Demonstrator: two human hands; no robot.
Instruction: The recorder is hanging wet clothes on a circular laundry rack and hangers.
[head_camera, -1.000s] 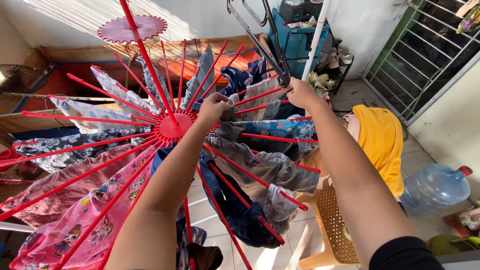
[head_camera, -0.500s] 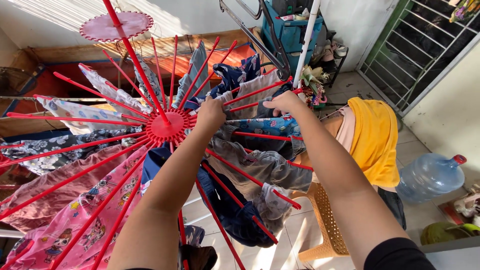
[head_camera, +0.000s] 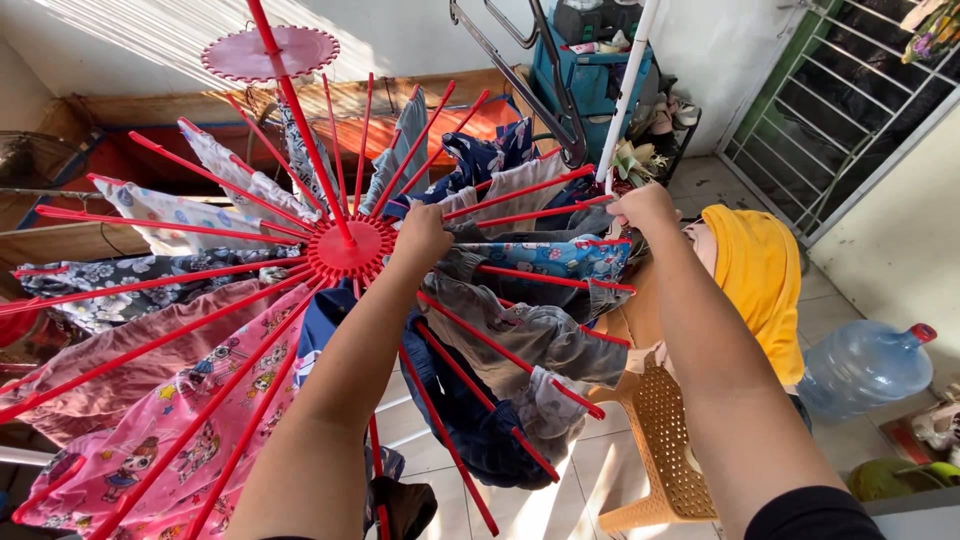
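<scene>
Red drying rack (head_camera: 345, 248), the umbrella kind with thin spokes fanning out from a round hub, fills most of my view, and both of my arms reach up into it. My left hand (head_camera: 422, 232) sits just right of the hub, fingers curled down tight into the grey garment (head_camera: 520, 335) draped over the spokes there; I see only knuckles, so how much cloth is actually pinched I cannot tell. My right hand (head_camera: 645, 205) is farther out at the spoke tips, closed in a loose fist on the edge of the blue patterned cloth (head_camera: 555, 255) hanging there (the fingertips are hidden behind the hand). A white pole (head_camera: 628, 85) rises just above that hand. Pink printed fabric (head_camera: 150, 440) hangs at lower left. Below my right arm stand a tan plastic chair (head_camera: 665, 440), a yellow cloth (head_camera: 760, 275) and a big water bottle (head_camera: 865, 365) on the tiled floor.
</scene>
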